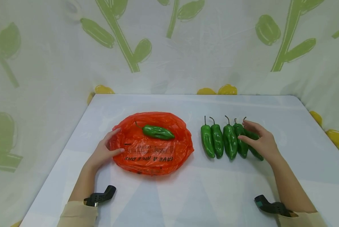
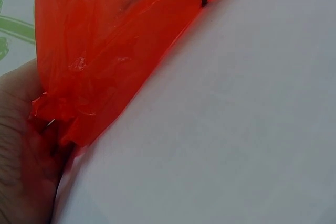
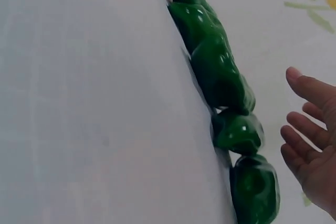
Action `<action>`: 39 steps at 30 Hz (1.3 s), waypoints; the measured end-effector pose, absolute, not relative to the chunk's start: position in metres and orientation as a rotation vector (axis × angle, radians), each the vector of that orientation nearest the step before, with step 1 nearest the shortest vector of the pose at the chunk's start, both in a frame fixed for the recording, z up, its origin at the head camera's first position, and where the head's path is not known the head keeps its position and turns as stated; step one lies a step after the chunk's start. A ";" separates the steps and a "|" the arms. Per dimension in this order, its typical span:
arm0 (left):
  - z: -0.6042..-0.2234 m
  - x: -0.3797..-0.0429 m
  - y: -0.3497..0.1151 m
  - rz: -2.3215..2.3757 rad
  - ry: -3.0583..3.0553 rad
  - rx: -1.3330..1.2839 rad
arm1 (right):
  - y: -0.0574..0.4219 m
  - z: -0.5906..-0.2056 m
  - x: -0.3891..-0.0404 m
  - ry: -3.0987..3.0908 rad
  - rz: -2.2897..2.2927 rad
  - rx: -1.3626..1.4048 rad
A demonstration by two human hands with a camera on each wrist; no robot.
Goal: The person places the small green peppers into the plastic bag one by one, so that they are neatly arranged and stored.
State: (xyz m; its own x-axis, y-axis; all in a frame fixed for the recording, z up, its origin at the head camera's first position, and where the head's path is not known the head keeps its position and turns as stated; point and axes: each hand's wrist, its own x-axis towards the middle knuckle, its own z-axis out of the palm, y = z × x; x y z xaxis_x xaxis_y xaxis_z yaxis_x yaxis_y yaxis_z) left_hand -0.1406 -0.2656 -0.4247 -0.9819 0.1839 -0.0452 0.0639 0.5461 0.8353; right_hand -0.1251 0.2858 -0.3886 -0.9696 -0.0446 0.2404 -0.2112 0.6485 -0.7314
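My left grip (image 1: 101, 149) has thumb and fingers curved over the nearest side of the red plastic bag (image 1: 149, 151), holding it there. The film is thin, glossy and partly see-through; in the left wrist view it bunches into sharp creases against the palm. Right of this grip the bag spreads into a shallow, roughly oval pouch with a puckered rim and dark print. On it, right of my fingertips, lies a single green pepper (image 1: 158, 132), sideways, stem end toward the grip.

My right grip (image 1: 262, 142) holds nothing: thumb and fingers are parted and gently bent at the right end of a row of five green peppers (image 1: 230, 142). They run leftward from it side by side, stems pointing away from me, skins smooth and shiny, bodies tapered and lumpy. The right wrist view shows a gap between fingers and peppers.

Between the grips, a narrow strip of white desk (image 1: 172, 198) separates bag from row. Smooth desk stretches nearer to me than the bag, and right of the right grip to the slanting side edge. Beyond both grips runs the straight back edge, leaf-printed cloth (image 1: 214, 47) behind it.
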 end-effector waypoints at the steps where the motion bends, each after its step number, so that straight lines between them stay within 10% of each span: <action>1: -0.425 -0.141 -0.266 1.420 2.649 0.210 | 0.288 -0.390 -0.124 -2.664 1.223 0.203; 39: -0.425 -0.142 -0.266 1.400 2.656 0.209 | 0.335 -0.418 -0.125 -2.828 1.280 0.100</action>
State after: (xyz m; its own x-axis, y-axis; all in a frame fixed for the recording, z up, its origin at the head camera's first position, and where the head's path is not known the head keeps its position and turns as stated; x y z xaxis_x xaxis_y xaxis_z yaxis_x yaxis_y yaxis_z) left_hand -0.1416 -0.2660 -0.4250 -0.9816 0.1837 -0.0521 0.0609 0.5596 0.8265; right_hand -0.1252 0.3354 -0.4184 -0.9973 -0.0441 0.0590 -0.0734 0.6585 -0.7490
